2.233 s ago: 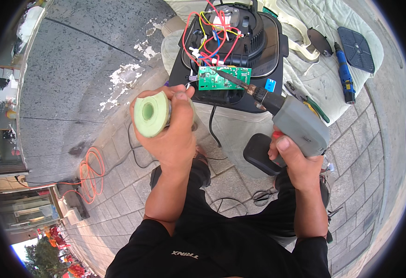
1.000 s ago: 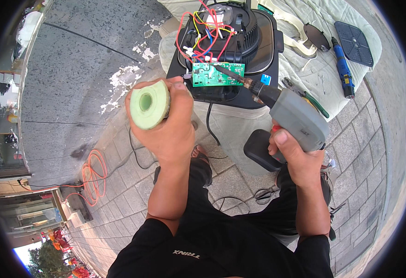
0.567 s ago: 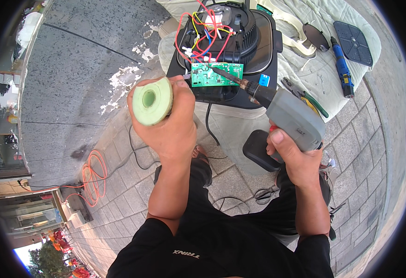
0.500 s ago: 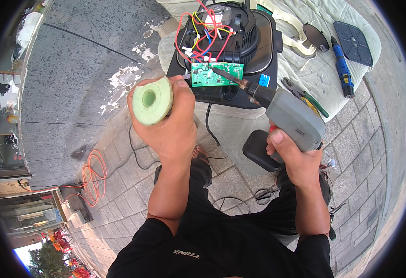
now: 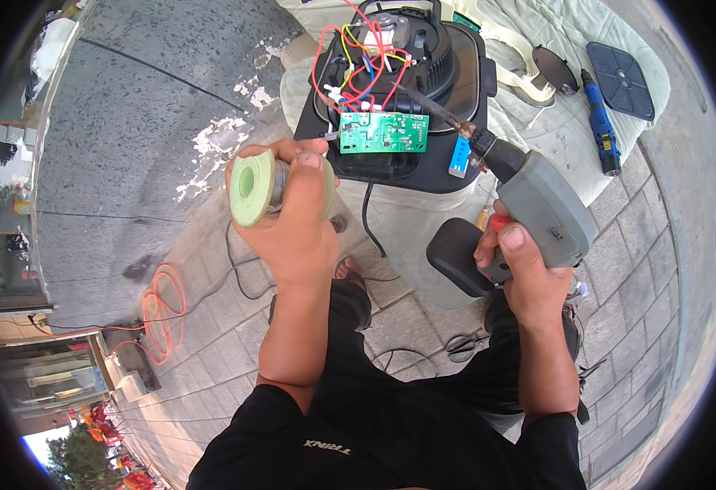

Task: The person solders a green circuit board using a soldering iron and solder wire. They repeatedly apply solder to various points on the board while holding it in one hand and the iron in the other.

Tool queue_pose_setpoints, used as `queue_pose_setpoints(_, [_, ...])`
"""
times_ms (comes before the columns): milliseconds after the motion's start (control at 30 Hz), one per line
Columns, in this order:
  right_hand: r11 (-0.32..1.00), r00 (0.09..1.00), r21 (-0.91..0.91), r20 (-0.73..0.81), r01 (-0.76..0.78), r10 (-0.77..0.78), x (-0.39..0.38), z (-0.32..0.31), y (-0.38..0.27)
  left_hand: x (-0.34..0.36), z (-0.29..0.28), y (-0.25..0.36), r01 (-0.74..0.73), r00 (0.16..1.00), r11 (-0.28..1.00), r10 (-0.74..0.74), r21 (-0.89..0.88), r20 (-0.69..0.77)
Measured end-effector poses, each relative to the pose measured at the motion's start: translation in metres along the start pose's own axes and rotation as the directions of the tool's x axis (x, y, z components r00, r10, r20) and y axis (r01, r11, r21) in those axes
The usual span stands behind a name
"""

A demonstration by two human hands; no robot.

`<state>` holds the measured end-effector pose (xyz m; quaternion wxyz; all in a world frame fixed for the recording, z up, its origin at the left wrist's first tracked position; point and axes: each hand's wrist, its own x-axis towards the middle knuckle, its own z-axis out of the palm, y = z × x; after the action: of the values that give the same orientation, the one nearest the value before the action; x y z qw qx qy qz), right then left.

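My left hand (image 5: 288, 204) grips a spool of solder wire (image 5: 252, 188) with pale green flanges, just below and left of the green circuit board (image 5: 394, 132). My right hand (image 5: 529, 278) holds a grey cordless soldering iron (image 5: 546, 208) with a black block (image 5: 456, 253) at the grip's base. Its long dark tip angles up-left, over the upper edge of the board, against the black appliance (image 5: 448, 82). Red, yellow and blue wires (image 5: 329, 57) loop over the appliance around white connectors. A small blue rectangle (image 5: 460, 155) sits at the appliance's front right.
A blue pen-shaped tool (image 5: 601, 122), a black perforated plate (image 5: 619, 77), a dark disc (image 5: 554, 69) and cream plastic parts (image 5: 513, 57) lie on a pale quilted cloth (image 5: 574, 175). An orange cord coil (image 5: 162, 310) and black cables lie on the paving at the left.
The iron's tip has lifted from the board up toward the wires, and its body has shifted right. My left hand has turned the spool, showing more of the wound solder.
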<state>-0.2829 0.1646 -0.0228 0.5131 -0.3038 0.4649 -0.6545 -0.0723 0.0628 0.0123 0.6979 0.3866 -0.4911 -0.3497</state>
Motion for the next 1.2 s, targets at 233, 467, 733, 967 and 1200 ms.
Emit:
queue_pose_setpoints(233, [0.991,0.994,0.07,-0.016,0.11,-0.109,0.008,-0.002,0.0,-0.004,-0.013,0.006,0.235,0.97,0.909,-0.196,-0.344,0.143])
queue_pose_setpoints(467, [0.993,0.994,0.05,-0.05,0.105,-0.102,0.008,0.007,-0.002,-0.01,-0.031,-0.004,0.139,0.952,0.979,-0.09,-0.149,0.294])
queue_pose_setpoints(733, [0.989,0.988,0.015,-0.033,0.15,-0.149,0.004,0.008,0.0,-0.019,-0.038,0.005,0.051,0.937,0.998,-0.031,-0.047,0.349])
queue_pose_setpoints(967, [0.989,0.986,-0.003,-0.079,0.148,-0.148,0.0,0.007,-0.002,-0.034,-0.035,0.0,0.256,0.918,0.965,-0.226,-0.052,0.327])
queue_pose_setpoints(1200, [0.975,0.971,-0.085,-0.113,0.204,-0.213,-0.003,-0.011,-0.019,-0.056,-0.026,-0.006,0.568,0.799,0.799,-0.478,-0.198,0.364])
